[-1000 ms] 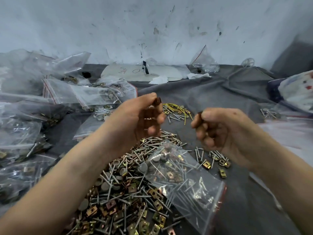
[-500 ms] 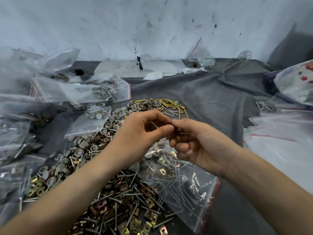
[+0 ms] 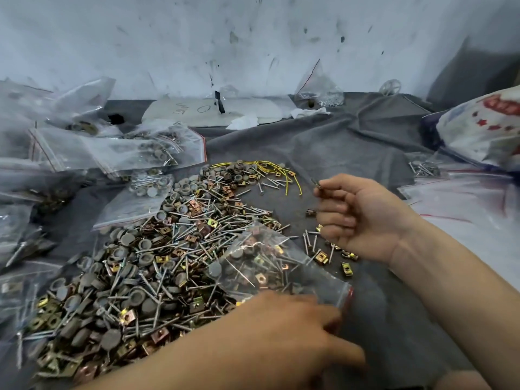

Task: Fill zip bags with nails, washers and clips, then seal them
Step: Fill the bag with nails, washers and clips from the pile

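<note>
A big heap of nails, grey washers and brass clips (image 3: 157, 266) lies on the grey cloth (image 3: 332, 147). On the heap's right edge rests a clear zip bag (image 3: 281, 263), partly filled with the same parts, its red-lined mouth toward me. My left hand (image 3: 289, 336) is blurred and low in the view. Its fingertips reach the bag's near edge and its thumb sticks out apart from them. My right hand (image 3: 363, 218) hovers to the right of the heap, palm up, and pinches a small nail (image 3: 316, 183) between thumb and forefinger.
Several filled zip bags (image 3: 126, 150) are stacked along the left. Flat empty bags (image 3: 464, 198) lie at the right under a printed white sack (image 3: 484, 130). Yellow wire (image 3: 270, 167) curls at the heap's far end. A few loose clips (image 3: 347, 270) lie under my right wrist.
My hands, joined above the bag half a second ago, have parted. The left dropped down to the bag's near edge; the right drew back to the right with the nail.
</note>
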A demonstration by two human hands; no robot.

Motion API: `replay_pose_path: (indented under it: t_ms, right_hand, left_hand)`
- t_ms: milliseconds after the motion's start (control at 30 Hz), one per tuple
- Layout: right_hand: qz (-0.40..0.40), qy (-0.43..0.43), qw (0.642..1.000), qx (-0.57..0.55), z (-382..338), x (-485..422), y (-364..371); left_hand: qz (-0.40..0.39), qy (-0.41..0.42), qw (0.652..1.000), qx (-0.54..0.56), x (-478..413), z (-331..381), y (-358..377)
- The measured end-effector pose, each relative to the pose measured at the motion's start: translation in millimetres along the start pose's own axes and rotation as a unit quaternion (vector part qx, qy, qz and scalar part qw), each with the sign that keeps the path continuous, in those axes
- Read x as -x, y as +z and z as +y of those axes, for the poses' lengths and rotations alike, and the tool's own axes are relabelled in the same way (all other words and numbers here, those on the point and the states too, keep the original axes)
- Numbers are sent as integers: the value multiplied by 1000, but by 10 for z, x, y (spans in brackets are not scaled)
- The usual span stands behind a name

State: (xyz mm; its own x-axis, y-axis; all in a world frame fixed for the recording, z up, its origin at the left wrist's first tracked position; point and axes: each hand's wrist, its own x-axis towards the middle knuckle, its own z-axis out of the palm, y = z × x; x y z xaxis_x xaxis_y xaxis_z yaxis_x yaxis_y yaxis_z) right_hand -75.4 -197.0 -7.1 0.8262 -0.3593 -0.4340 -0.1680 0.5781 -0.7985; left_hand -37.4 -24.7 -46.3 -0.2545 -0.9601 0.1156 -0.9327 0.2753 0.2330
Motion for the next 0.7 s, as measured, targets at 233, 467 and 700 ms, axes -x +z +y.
replay_pose_path:
  t_ms: [233, 467, 700]
  right_hand:
    - [-23, -14, 999, 17, 3, 24, 37]
    - [-37, -30, 998, 38, -11, 56, 24]
    - [-53, -264, 933, 240, 60, 133, 147]
  left_hand:
    - [-27, -69, 997, -35, 15, -70, -35]
    - [-49, -76, 996, -29, -15, -64, 40]
    - [123, -159, 980, -4, 147, -283, -514]
